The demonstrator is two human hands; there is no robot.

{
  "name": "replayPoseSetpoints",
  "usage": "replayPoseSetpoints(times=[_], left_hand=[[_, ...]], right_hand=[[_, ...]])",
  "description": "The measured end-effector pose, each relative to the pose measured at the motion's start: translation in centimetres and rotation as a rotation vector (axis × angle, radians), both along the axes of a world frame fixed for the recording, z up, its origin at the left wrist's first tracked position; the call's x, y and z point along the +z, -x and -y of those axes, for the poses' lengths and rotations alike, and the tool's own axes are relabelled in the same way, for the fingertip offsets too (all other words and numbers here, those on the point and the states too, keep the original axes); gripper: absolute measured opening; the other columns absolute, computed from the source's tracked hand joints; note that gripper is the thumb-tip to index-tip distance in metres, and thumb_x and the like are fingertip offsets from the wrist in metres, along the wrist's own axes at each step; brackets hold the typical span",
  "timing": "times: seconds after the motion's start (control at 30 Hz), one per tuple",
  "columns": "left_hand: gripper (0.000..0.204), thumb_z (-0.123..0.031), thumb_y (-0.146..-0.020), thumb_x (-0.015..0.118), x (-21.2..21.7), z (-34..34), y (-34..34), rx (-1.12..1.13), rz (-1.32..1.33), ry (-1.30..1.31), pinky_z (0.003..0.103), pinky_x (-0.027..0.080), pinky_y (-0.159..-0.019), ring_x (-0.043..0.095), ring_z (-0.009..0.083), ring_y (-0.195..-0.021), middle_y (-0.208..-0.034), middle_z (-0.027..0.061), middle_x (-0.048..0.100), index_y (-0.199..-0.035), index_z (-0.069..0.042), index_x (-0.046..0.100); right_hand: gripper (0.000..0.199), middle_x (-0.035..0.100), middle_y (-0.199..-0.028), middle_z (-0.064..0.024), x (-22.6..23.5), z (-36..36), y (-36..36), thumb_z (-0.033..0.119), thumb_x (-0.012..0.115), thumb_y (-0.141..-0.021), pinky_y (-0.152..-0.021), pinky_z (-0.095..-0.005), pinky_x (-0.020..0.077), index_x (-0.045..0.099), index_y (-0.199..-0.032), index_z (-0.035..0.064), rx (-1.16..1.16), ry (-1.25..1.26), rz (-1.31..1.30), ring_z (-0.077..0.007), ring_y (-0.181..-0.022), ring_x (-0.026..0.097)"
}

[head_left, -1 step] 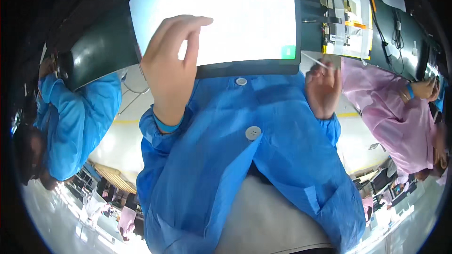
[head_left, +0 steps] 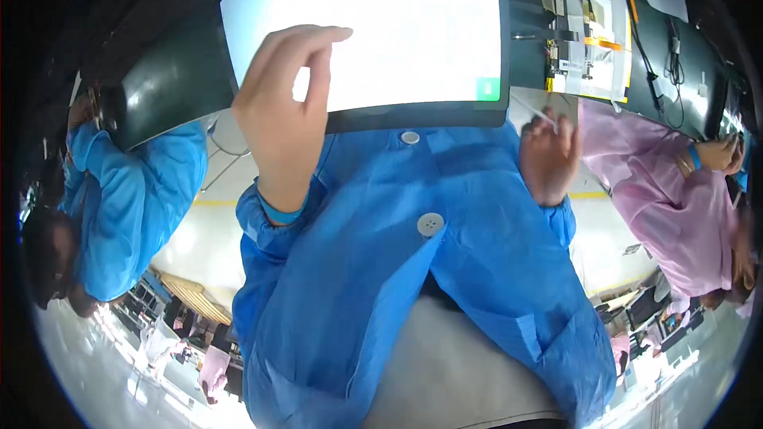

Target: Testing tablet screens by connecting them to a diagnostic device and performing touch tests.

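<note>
Over the smooth, flat screen [head_left: 413, 52], glowing white within a black frame [head_left: 421, 115], my left hand [head_left: 280, 115] curves; whether it grips anything I cannot tell. Off the screen's lower right corner, my blurred right hand [head_left: 548, 160] pinches a slim, straight white stick [head_left: 531, 107].

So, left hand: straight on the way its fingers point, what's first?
Probably the screen: the left hand's fingers point rightward across its lit face. Depth is unclear from this view; they might skim over it instead.
</note>
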State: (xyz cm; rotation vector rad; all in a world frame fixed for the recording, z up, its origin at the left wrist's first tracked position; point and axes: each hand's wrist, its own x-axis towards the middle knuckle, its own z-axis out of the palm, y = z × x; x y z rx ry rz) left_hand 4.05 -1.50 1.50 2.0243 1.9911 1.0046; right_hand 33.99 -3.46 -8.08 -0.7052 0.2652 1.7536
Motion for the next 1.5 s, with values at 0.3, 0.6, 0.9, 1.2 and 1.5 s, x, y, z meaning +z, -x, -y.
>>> replayPoseSetpoints(times=[0.3,0.6,0.9,1.2,1.5], left_hand=[[0.028,-0.009,-0.081,0.061,1.4,-6.2,-2.3,-0.168,-0.188,0.013,0.035,0.043,-0.088,0.057,0.0249,-0.102,-0.107,0.0121,0.062,-0.108,-0.006,0.062],[0.026,-0.006,-0.08,0.057,1.1,-10.1,-6.2,-0.192,-0.225,0.118,0.038,0.042,-0.086,0.056,0.0281,-0.095,-0.099,0.0117,0.062,-0.107,-0.003,0.06],[0.018,-0.005,-0.08,0.056,2.2,-10.4,-6.5,-0.208,-0.009,0.235,0.038,0.042,-0.085,0.058,0.0299,-0.091,-0.094,0.012,0.062,-0.097,-0.002,0.061],[0.097,-0.033,-0.067,0.076,3.2,-6.6,-7.1,-0.418,-0.267,0.608,0.055,0.012,-0.109,0.019,0.041,-0.135,-0.144,0.0237,0.021,-0.143,-0.005,0.023],[0.047,-0.013,-0.08,0.063,2.8,-3.8,-0.2,-0.009,-0.053,0.054,0.035,0.034,-0.1,0.048,0.0256,-0.119,-0.126,0.0107,0.052,-0.125,-0.007,0.052]], right_hand=[[0.065,0.06,-0.079,-0.0215,6.3,-4.3,-2.8,0.056,0.038,-0.09,-0.066,-0.0401,0.048,0.058,-0.087,-0.0052,0.354,-1.132,0.956,-0.0301,-0.075,0.059],[0.045,0.054,-0.118,-0.0205,9.0,-8.7,1.3,0.027,0.035,-0.094,-0.094,-0.0366,0.0391,0.053,-0.117,-0.0077,0.882,-1.056,1.086,-0.0301,-0.107,0.054],[0.044,0.047,-0.127,-0.0184,8.1,-8.8,2.9,0.022,0.036,-0.095,-0.1,-0.0354,0.036,0.044,-0.129,-0.0065,0.796,-0.838,0.929,-0.0267,-0.117,0.047],[0.019,0.061,-0.096,-0.0101,9.4,-8.1,0.8,0.0,0.058,-0.084,-0.076,-0.0267,0.047,0.054,-0.103,-0.0041,0.624,-0.713,1.176,-0.0152,-0.082,0.059],[0.019,0.054,-0.063,-0.0077,13.2,-9.8,-2.7,0.011,0.05,-0.091,-0.051,-0.0223,0.0359,0.06,-0.086,-0.0049,0.308,-0.913,1.653,-0.0108,-0.054,0.048]])
